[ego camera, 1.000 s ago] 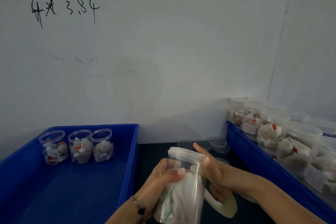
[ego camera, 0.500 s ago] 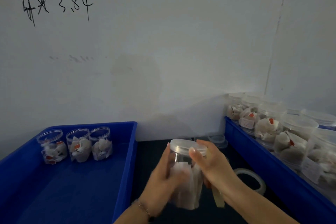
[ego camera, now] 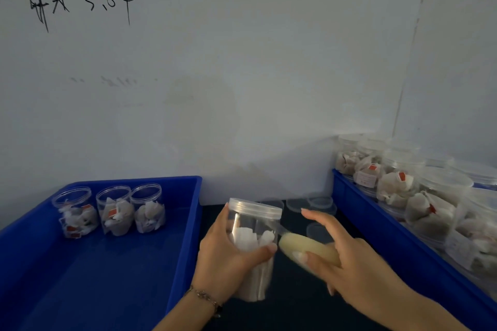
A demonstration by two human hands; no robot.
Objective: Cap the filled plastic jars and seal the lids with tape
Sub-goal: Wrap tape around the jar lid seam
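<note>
— Where does the job stand?
— Left hand (ego camera: 228, 252) grips a capped jar (ego camera: 252, 244) above the dark table (ego camera: 295, 312); right hand (ego camera: 349, 258) holds the tape roll (ego camera: 309, 250) beside it.
— What's left?
— Taping it, apparently; three uncapped jars (ego camera: 113, 209) wait in the left bin (ego camera: 185, 250).

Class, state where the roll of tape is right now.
In the head view, the roll of tape is held in the right hand, low and right of centre, beside the capped jar.

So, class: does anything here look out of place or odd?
Nothing spilled or damaged. Only the three jars in the left bin stand uncapped, and spare lids lie loose on the table; expected mid-task.
</note>
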